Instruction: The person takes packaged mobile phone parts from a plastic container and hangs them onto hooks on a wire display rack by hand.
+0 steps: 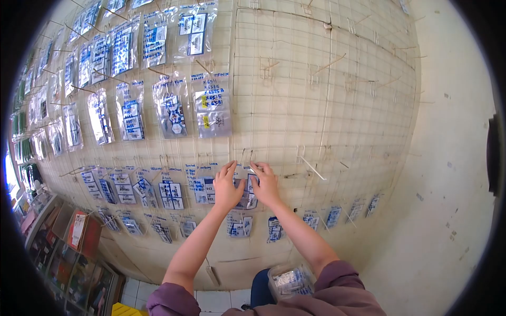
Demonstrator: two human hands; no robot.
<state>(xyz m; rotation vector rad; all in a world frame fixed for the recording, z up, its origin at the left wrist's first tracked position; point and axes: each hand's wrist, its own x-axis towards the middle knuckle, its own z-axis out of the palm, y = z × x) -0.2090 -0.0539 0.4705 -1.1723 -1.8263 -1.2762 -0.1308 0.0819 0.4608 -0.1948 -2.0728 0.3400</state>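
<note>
Both hands are raised to a wire grid on the wall, at a clear plastic packet [243, 196] with blue writing and labels. My left hand [227, 187] is on the packet's left side, its fingers curled at the upper edge. My right hand [265, 184] pinches the packet's right side, near the top. Two hook tips show just above the packet, between the hands. Directly to the left hangs another labelled packet [201, 189], and a smaller one [240, 225] hangs below.
Rows of labelled packets [171, 195] hang on the wire grid [284, 116], whose bare hooks [315, 167] stick out at the right. A plastic tub of packets [291, 282] is by my lap. Shelves [66, 253] with a red box [84, 231] stand lower left.
</note>
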